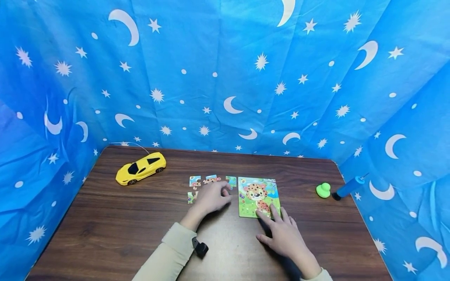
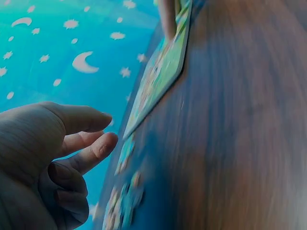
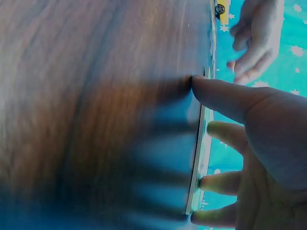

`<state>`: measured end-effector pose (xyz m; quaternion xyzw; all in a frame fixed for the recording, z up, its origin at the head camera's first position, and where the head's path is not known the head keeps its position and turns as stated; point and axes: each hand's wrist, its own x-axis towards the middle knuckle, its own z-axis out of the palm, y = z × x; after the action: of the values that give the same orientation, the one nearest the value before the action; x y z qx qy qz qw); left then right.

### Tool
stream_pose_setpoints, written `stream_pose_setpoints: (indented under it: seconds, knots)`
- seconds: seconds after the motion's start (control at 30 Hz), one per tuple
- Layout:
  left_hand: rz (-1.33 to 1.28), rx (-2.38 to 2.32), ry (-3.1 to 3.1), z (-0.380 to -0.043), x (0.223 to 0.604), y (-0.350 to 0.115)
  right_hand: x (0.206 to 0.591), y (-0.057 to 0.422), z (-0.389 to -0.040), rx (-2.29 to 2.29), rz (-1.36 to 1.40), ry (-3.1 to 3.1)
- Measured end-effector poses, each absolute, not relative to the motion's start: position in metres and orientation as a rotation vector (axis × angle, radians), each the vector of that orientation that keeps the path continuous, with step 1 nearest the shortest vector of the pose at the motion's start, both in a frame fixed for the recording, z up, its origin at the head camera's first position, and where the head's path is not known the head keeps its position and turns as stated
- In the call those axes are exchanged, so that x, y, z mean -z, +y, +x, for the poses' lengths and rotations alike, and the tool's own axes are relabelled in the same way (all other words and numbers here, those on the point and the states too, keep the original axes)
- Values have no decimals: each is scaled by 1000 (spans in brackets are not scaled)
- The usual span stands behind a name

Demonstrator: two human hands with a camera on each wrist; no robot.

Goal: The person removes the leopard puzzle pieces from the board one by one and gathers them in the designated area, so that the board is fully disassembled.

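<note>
From my remote station, I am observing the left hand (image 1: 212,196) hovering, fingers loosely bent and ungrasping, near small, colourful printed jigsaw pieces (image 1: 195,181). The right hand (image 1: 284,235) is resting spread fingers on a flat, green-and-blue leopard puzzle (image 1: 257,193), lying on the brown wood-grain table (image 1: 105,218).

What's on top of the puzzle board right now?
The right hand has fingers on the lower part of the puzzle board. What lies underneath them is covered, so I can't see it.
</note>
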<state>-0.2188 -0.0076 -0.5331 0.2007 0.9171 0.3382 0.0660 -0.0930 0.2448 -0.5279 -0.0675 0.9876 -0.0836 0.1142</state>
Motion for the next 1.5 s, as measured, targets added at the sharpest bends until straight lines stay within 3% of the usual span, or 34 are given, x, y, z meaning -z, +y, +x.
stream_pose_setpoints:
  seconds: [0.33, 0.63, 1.5]
  knots:
    - [759, -962, 2676, -220, 544, 58, 525, 244, -91, 221, -210, 2905]
    - [670, -871, 2712, -216, 551, 92, 528, 244, -88, 243, -223, 2923]
    - [575, -961, 2857, -207, 557, 113, 529, 244, -87, 240, -218, 2927]
